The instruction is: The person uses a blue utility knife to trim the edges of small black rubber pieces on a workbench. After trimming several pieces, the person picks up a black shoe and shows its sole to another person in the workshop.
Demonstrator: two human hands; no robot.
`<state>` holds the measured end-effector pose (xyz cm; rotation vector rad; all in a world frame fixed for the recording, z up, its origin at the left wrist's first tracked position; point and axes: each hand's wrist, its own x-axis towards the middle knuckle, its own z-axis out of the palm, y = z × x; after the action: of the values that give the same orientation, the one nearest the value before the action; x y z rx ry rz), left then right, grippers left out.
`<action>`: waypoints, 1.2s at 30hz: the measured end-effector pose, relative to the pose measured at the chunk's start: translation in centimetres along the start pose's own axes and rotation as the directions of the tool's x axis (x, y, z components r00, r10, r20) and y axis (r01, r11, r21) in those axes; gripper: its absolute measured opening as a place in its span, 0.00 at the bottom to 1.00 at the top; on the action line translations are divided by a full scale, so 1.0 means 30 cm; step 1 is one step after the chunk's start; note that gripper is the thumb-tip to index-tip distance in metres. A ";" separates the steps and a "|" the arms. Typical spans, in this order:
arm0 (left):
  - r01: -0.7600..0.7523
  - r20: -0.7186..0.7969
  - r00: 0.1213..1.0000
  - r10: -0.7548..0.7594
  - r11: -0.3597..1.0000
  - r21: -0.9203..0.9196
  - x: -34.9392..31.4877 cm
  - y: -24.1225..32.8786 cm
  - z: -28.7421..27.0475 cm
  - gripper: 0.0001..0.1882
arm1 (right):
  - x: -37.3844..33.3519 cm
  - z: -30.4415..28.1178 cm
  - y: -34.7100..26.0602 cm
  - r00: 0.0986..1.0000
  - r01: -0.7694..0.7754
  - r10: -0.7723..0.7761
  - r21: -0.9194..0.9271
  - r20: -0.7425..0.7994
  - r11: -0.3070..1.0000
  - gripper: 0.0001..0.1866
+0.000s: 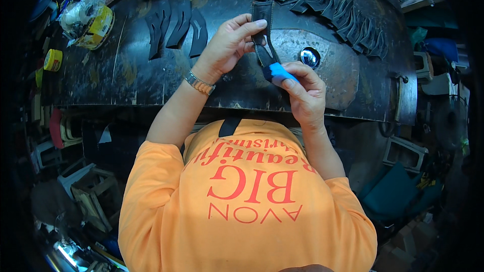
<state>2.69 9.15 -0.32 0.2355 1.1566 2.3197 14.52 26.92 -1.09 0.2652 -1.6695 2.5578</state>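
Carefully pinched between two bare hands above the near part of a dark, scuffed table (136, 78), a narrow black leather-like strap with pale edge stitching (262, 15) runs away from the worker, its long axis nearly in line with the view and its near end slanting slightly right. The left hand (229, 40) is the nearer to the strap's middle, gripping it with the thumb laid across the top and the fingers tucked behind. The right hand (306, 93) sits lower and to the right, closed on a small blue block, sponge-like in look (282, 74), which appears to meet the strap's near end; whether it presses there or merely touches cannot be told. The left forearm, a metal-banded watch (200, 82) at its wrist, angles up and to the right; the other leans up and to the left, thumb and fingers curled together. Just beside the right hand, a round, shiny metal piece (310, 57) rests on a worn grey-brown slab (338, 80). Beyond, a curving row of folded black strips (348, 22) lines the far right of the table.
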 end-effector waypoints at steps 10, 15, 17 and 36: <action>0.005 0.212 0.977 0.021 0.992 -0.122 -0.007 0.013 -0.076 0.22 | -0.013 0.000 0.027 0.990 -0.140 0.128 0.507 0.059 0.851 0.09; -0.041 0.298 0.948 0.116 0.969 -0.245 0.010 -0.012 -0.092 0.16 | -0.017 0.000 0.045 0.977 -0.206 0.196 0.601 0.082 0.772 0.10; -0.036 0.162 0.984 0.071 0.977 -0.211 0.006 -0.019 -0.095 0.13 | -0.016 -0.002 0.051 0.974 -0.217 0.208 0.601 0.086 0.770 0.10; -0.134 -0.013 0.991 0.136 0.987 0.090 -0.004 -0.060 -0.062 0.07 | -0.018 -0.013 -0.033 0.969 -0.009 -0.023 -0.126 -0.246 0.992 0.11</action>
<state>2.77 8.68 -2.88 0.3346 1.2909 2.3941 15.14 27.70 -0.46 -0.0545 -1.7199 2.3516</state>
